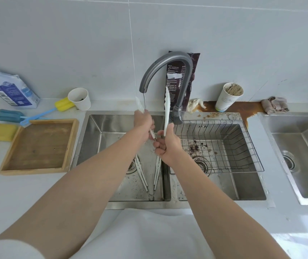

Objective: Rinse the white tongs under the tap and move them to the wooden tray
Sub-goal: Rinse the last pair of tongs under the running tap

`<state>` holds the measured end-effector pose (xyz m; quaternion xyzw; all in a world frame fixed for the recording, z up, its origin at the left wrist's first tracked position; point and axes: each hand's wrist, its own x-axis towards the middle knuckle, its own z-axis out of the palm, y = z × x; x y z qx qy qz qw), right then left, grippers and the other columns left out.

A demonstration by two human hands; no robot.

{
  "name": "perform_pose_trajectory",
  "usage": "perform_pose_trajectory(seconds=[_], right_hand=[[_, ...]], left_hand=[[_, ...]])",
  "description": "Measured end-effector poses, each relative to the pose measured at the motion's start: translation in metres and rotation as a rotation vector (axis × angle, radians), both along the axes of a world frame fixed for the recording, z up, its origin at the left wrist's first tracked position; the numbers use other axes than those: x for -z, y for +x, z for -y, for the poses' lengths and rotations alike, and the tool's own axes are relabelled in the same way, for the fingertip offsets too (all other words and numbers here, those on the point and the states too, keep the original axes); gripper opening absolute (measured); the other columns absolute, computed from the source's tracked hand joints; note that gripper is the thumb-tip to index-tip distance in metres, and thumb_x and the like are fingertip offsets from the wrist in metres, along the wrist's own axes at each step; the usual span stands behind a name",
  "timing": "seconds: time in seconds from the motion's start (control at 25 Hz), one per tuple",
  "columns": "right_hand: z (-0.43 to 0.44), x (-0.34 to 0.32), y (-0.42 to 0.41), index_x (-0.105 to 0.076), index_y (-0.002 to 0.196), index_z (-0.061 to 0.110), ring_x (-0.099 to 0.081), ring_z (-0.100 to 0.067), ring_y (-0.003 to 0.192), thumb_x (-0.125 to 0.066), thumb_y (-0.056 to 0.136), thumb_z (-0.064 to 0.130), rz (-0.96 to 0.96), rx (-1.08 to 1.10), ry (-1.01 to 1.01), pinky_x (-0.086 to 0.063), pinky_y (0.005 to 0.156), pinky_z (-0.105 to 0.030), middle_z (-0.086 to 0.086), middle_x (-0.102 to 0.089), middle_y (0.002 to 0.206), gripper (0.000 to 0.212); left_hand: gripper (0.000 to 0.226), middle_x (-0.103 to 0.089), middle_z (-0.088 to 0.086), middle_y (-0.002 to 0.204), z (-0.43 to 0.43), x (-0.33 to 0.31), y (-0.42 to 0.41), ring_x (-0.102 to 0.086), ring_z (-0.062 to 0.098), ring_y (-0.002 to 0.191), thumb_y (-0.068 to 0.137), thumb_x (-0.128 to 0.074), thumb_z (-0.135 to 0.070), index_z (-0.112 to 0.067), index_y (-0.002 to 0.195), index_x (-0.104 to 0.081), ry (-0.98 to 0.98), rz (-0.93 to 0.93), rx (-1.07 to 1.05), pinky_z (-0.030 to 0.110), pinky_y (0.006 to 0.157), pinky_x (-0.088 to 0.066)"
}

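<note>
I hold a pair of white tongs (166, 109) over the sink with its two arms spread and pointing up. My left hand (143, 122) grips the left arm, and my right hand (166, 144) grips the right arm near the hinge. A thin stream of water runs from the grey tap (168, 61) onto the left arm at my left hand. A second pair of white tongs (143, 176) lies in the left basin below my hands. The wooden tray (41, 144) sits on the counter left of the sink with nothing in it.
A wire basket (224, 126) sits in the dirty right basin. Two paper cups (80, 99) (228, 97), bottle brushes (37, 114), yellow sponges (0, 131), a blue box (11, 90), a cloth (274, 105) and a brown spill (243, 109) are on the counter. Another sink (302, 156) is at the right.
</note>
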<state>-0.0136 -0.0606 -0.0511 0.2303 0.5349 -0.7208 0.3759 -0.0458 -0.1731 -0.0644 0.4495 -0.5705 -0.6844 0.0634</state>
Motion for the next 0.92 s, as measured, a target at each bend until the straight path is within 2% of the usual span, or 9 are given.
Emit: perform_pose_trajectory(seconds=[0.12,0.28,0.4,0.52,0.6,0.68,0.92], right_hand=[[0.000,0.004,-0.007,-0.048,0.086,0.012,-0.039,-0.013,0.034,-0.028,0.100,0.060,0.067,0.001,0.027,-0.024,0.032,-0.016,-0.016,-0.073,0.071,0.054],[-0.001,0.011,-0.014,-0.048,0.091,0.009,-0.028,-0.010,0.028,-0.019,0.097,0.067,0.118,-0.004,0.007,-0.020,0.030,-0.014,-0.012,-0.067,0.060,0.065],[-0.001,0.016,-0.019,-0.048,0.085,0.010,-0.024,-0.008,0.028,-0.018,0.090,0.077,0.171,-0.040,-0.055,-0.017,0.030,-0.013,-0.003,-0.054,0.050,0.074],[-0.003,0.016,-0.019,-0.039,0.069,0.017,-0.022,-0.005,0.027,-0.030,0.084,0.082,0.260,-0.142,-0.158,-0.014,0.028,-0.013,0.006,-0.035,0.044,0.067],[-0.003,0.014,-0.018,-0.036,0.067,0.021,-0.024,-0.004,0.025,-0.044,0.089,0.071,0.313,-0.215,-0.239,-0.013,0.026,-0.014,0.008,-0.033,0.040,0.055],[-0.002,0.014,-0.020,-0.037,0.065,0.021,-0.024,-0.003,0.023,-0.046,0.098,0.054,0.373,-0.267,-0.310,-0.013,0.026,-0.013,0.009,-0.032,0.038,0.048],[0.005,0.014,-0.033,-0.039,0.075,0.016,-0.014,-0.001,0.033,-0.024,0.108,0.030,0.596,-0.237,-0.560,-0.013,0.027,-0.016,0.002,-0.040,0.036,0.038]], left_hand=[[0.009,-0.035,0.001,0.058,0.000,-0.004,0.001,-0.031,0.008,0.033,0.098,-0.048,-0.017,-0.010,0.095,-0.044,0.188,-0.075,-0.063,0.018,0.036,-0.029],[0.020,-0.037,-0.002,0.056,-0.003,-0.008,-0.001,-0.030,0.007,0.033,0.096,-0.060,-0.023,-0.011,0.086,-0.047,0.333,-0.137,-0.084,0.019,0.035,-0.029],[0.022,-0.037,-0.005,0.054,-0.001,-0.012,-0.002,-0.028,0.005,0.035,0.092,-0.067,-0.027,-0.014,0.088,-0.050,0.437,-0.192,-0.099,0.018,0.034,-0.027],[0.025,-0.037,-0.007,0.054,0.001,-0.015,-0.001,-0.025,0.004,0.036,0.088,-0.070,-0.034,-0.016,0.086,-0.054,0.516,-0.192,-0.061,0.016,0.035,-0.024],[0.030,-0.036,-0.009,0.048,0.002,-0.016,-0.002,-0.024,0.003,0.034,0.088,-0.069,-0.040,-0.019,0.073,-0.053,0.577,-0.205,-0.032,0.015,0.036,-0.021],[0.034,-0.035,-0.011,0.043,0.006,-0.018,-0.002,-0.024,0.003,0.033,0.089,-0.066,-0.043,-0.019,0.068,-0.053,0.618,-0.217,-0.021,0.015,0.036,-0.021],[0.039,-0.035,-0.010,0.041,0.021,-0.015,-0.010,-0.027,0.002,0.032,0.097,-0.055,-0.042,-0.016,0.067,-0.049,0.837,-0.412,0.013,0.013,0.033,-0.021]])
